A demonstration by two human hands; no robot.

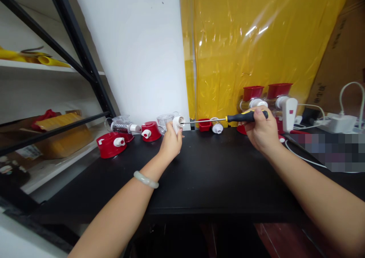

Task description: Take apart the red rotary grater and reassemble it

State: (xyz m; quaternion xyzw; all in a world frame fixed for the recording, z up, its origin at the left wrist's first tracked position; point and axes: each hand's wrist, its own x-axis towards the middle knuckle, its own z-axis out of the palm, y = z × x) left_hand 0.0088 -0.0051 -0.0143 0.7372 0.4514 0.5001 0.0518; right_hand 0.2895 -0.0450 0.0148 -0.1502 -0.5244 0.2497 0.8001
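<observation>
My left hand, with a pale bangle on its wrist, is closed on a white plastic part with a round opening that faces right. Its lower end is hidden by my fingers. My right hand grips the black and yellow handle of a screwdriver. The long metal shaft runs level to the left, and its tip is at the opening of the white part. Whether the tip touches a screw inside cannot be made out. Both hands are raised over the black table.
Red bases with white knobs and clear plastic parts stand at the back left. Behind the screwdriver lie a red hopper and a drum. Red and white grinders and a white power strip with cables are right. A shelf borders the left.
</observation>
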